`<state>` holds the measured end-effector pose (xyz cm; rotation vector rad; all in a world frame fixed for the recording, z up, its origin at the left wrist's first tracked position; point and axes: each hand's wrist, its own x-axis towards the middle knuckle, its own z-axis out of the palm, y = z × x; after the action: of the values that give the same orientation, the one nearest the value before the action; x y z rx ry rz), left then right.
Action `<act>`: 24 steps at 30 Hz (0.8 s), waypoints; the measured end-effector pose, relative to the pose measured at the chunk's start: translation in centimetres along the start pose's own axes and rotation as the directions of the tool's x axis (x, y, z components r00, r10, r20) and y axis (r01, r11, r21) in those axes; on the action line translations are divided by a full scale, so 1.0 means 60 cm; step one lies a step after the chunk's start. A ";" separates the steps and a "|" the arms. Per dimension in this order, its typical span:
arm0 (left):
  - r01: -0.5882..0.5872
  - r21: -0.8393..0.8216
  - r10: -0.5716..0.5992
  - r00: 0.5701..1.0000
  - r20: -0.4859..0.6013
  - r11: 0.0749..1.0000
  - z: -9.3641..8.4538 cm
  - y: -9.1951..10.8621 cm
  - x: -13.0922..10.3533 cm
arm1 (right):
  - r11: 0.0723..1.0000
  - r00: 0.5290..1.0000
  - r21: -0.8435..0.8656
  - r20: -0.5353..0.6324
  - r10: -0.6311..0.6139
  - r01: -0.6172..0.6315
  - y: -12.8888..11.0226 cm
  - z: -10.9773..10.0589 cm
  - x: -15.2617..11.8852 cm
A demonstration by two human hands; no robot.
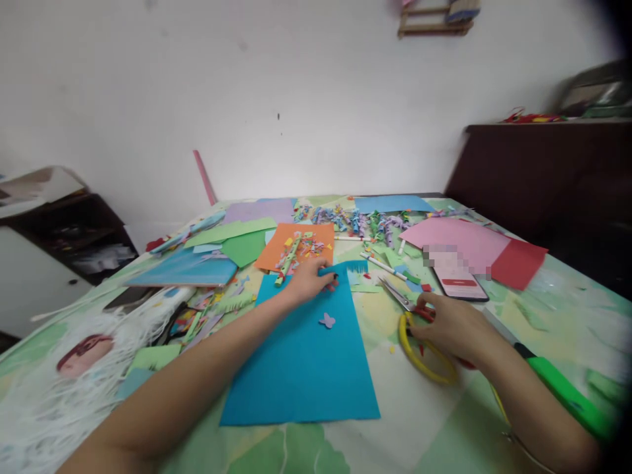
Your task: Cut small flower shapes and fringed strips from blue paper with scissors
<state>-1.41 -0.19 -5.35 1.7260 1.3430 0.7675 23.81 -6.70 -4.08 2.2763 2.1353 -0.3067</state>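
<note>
My left hand (pixel 311 282) is closed, pinching a blue paper strip (pixel 358 266) whose edge is cut into a fringe. It hovers over the top of a large blue paper sheet (pixel 306 368). On that sheet rests a small purple butterfly-shaped cutout (pixel 326 320). To the right, my right hand (pixel 451 324) has its fingers on the red and yellow handles of a pair of scissors (pixel 405 303). The scissor blades point up and left, toward the fringed strip. Part of the handles is hidden behind the fingers.
Behind the left hand, an orange sheet (pixel 266 253) carries paper scraps and a green paper roll (pixel 289 260). Curled paper pieces (pixel 388 230) line the back. A phone (pixel 457 280) and a green-handled knife (pixel 567 392) are at right; white stringy material (pixel 44 401) spreads left.
</note>
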 end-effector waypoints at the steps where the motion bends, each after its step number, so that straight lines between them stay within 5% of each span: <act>1: -0.005 -0.088 0.004 1.000 -0.008 0.996 -0.005 0.002 -0.007 | 1.000 1.000 0.006 -0.001 -0.003 0.003 0.004 0.000 0.002; 9: -0.062 -0.514 0.043 0.998 -0.049 0.856 -0.032 0.013 -0.064 | 0.974 0.997 0.218 -0.070 -0.040 0.054 0.040 0.006 0.021; 15: -0.122 -0.711 0.067 0.992 -0.105 0.692 -0.033 0.011 -0.092 | 0.916 0.965 0.354 -0.239 -0.107 0.189 -0.004 0.017 0.016; 20: -0.235 -0.818 0.096 0.971 -0.217 0.525 -0.051 0.032 -0.108 | 0.694 0.960 0.673 -0.263 -0.099 0.256 -0.038 0.011 -0.001; 24: -0.305 -0.865 0.173 0.951 -0.256 0.398 -0.065 0.044 -0.114 | 0.428 0.965 0.868 -0.256 -0.051 0.253 -0.031 0.003 0.001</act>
<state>-5.13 -6.27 -1.03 0.9530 0.4811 1.4591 21.95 -6.51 -4.05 2.5620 2.6867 -1.7035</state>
